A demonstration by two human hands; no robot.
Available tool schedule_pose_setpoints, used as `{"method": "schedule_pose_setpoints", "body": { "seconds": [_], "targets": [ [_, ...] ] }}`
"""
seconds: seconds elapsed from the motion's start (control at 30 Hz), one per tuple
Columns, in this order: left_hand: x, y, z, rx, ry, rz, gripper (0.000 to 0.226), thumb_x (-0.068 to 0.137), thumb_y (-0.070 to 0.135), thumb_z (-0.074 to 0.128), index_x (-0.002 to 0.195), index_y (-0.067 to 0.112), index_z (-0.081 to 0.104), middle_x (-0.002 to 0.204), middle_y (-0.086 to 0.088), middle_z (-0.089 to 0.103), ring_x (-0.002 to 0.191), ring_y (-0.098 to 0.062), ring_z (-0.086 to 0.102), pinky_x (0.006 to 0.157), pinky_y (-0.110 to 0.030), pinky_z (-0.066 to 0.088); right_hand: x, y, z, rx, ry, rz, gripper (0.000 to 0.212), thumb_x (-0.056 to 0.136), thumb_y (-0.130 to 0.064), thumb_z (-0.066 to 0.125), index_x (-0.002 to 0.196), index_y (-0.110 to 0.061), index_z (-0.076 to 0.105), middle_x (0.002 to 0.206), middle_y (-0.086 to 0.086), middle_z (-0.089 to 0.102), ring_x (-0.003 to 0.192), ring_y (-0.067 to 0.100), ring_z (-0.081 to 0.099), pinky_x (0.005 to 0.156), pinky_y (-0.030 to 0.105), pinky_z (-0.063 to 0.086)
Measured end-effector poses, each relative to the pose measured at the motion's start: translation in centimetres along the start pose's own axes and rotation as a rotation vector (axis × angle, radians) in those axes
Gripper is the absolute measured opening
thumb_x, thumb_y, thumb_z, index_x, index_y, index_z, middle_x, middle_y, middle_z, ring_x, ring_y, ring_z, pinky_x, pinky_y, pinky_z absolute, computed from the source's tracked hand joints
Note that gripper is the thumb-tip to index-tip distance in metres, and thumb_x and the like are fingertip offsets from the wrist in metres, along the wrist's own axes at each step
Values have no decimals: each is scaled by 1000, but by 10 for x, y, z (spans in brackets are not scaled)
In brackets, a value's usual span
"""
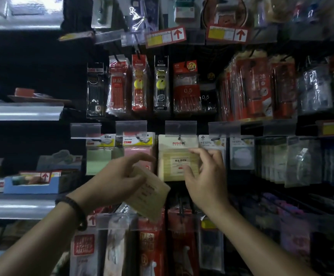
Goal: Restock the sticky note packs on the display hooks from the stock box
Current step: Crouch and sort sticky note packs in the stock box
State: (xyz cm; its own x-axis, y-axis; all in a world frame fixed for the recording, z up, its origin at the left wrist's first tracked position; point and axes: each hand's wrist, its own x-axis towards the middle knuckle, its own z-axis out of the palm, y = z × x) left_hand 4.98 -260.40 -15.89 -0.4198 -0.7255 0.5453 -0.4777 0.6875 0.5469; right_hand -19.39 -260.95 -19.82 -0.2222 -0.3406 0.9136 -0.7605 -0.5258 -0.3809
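My left hand (120,180) grips a pale yellow sticky note pack (150,194), tilted, in front of the display below the middle row of hooks. A matching yellow sticky note pack (174,156) hangs on a display hook (179,138) at the centre. My right hand (204,176) touches the hanging pack's right edge, thumb on its front and fingers loosely bent at its side. Green sticky note packs (98,156) and pink sticky note packs (138,150) hang on hooks to the left. The stock box is out of view.
Pen and refill packs (120,84) hang in the row above, with clear price tag holders (131,127) over each hook. More packs (241,152) hang to the right and below. Metal shelves (22,112) with a blue carton (30,184) stand at the left.
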Motion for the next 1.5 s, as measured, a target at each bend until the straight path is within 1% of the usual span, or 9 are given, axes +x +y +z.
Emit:
{"method": "schedule_pose_setpoints", "body": {
  "seconds": [0.17,0.3,0.4,0.5,0.67,0.87,1.23,1.37,1.5],
  "targets": [
    [-21,4,6,-322,67,93,42,103,0,56,123,33,70,119,0,71,100,-15,76,76,-37,67,-37,-10,-5,384,-78,125,27,96,-28,76,118,-36,63,88,-8,67,77,11,68,67,32,60],
    [-13,1,17,-347,53,134,39,104,6,59,125,36,70,126,6,70,109,-18,75,81,-40,67,-48,-19,-8,696,-135,212,48,99,-16,73,139,-34,56,106,-6,75,95,15,77,78,38,65],
    [2,2,28,-331,21,136,35,104,13,62,124,40,70,126,9,71,112,-14,74,84,-38,66,-37,-15,-6,689,-29,221,60,98,-6,72,148,-34,54,117,-7,72,97,18,78,74,41,67],
    [18,3,39,-225,92,158,36,103,14,66,124,43,67,125,9,68,109,-13,74,81,-33,66,-19,-3,-3,645,-10,247,43,96,-2,73,128,-30,72,108,-13,79,96,19,78,80,52,66],
    [36,-1,50,0,352,252,44,99,15,71,137,37,66,117,21,67,102,3,69,84,-21,63,1,8,0,613,49,168,41,96,1,74,130,-21,73,121,-18,73,115,3,71,103,32,58],
    [50,-5,54,42,525,362,49,96,10,74,141,26,67,116,11,66,102,-2,67,91,-15,58,16,10,4,527,105,38,42,96,-2,74,132,-22,71,124,-20,68,119,7,68,102,28,57],
    [63,-9,53,94,528,385,45,99,13,71,143,23,66,115,10,63,100,-8,67,91,-30,63,22,8,7,387,152,9,41,95,-5,76,132,-22,71,117,-22,66,100,8,68,89,26,61],
    [68,-6,49,159,466,330,47,102,15,67,148,25,61,121,13,58,105,-5,62,94,-19,57,27,10,9,258,136,38,41,95,-8,75,135,-18,70,109,-11,64,90,9,64,83,23,60],
    [73,-5,50,268,441,235,50,102,13,67,150,26,60,116,8,56,101,-10,57,79,-7,40,27,9,7,53,0,94,48,97,-17,75,143,-17,64,122,-7,52,99,8,58,73,1,48]
  ]
}}
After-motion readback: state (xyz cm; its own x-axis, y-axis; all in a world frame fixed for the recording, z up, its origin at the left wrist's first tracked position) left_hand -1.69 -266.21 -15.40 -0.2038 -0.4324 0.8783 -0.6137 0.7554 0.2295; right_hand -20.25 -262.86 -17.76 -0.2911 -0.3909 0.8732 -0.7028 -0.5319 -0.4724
